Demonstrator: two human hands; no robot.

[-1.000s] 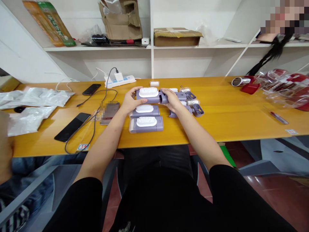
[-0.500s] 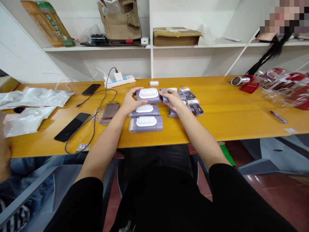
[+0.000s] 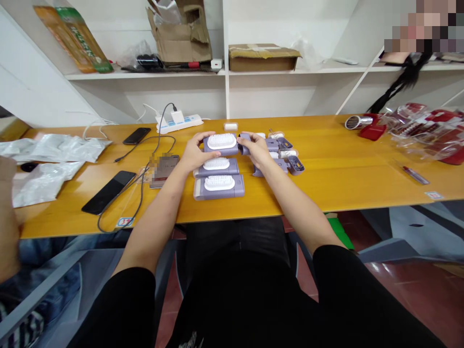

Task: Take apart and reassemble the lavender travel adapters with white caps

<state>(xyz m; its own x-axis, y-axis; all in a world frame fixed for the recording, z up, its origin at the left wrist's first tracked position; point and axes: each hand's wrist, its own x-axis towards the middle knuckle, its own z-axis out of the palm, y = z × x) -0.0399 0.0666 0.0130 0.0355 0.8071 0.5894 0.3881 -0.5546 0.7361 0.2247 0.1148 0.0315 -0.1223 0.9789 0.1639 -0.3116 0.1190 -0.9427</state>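
Observation:
My left hand (image 3: 194, 153) grips the left end of a purple block with a white bristle pad (image 3: 221, 143), held just above the yellow table (image 3: 340, 174). My right hand (image 3: 255, 149) is closed on a small purple end piece (image 3: 243, 143) at that block's right end. Two more purple blocks with white pads (image 3: 218, 186) lie stacked toward me, just below the held one. A cluster of loose purple and white parts (image 3: 286, 153) lies right of my right hand.
Two dark phones (image 3: 108, 191), a cable and a white power strip (image 3: 180, 121) lie to the left, with clear plastic bags (image 3: 50, 150) beyond. Red packaged items (image 3: 427, 128) sit far right. Another person's arm (image 3: 9, 227) shows at the left edge. Cardboard boxes (image 3: 263, 56) stand on the shelves.
Both hands and the held block have barely shifted. My right hand slid slightly along the end piece at the block's right end.

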